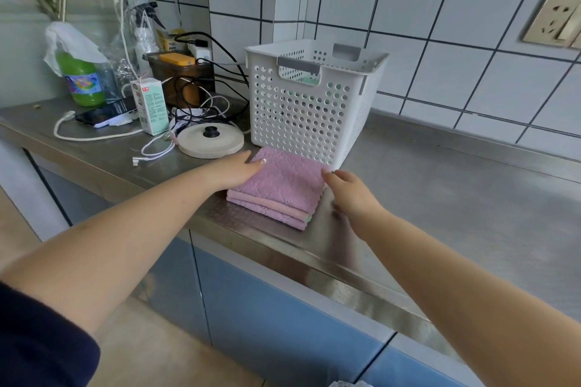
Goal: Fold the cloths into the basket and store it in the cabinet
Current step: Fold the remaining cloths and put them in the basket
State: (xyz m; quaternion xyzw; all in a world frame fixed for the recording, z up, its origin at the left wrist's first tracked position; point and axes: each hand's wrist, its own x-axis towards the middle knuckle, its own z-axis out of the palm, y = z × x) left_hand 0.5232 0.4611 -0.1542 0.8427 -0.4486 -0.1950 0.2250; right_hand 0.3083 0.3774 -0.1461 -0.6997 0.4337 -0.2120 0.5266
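Fingers [256, 163] of left hand [234, 171] lying straight on folded pink cloth [279, 188], right hand [349, 190] fingertips pinching its right edge, cloth on steel counter [440, 185] touching white basket [311, 100] front

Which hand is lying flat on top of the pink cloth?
The left hand: its straight fingers rest on the folded pink cloth's top. The right hand only meets the cloth's side edge near the basket.
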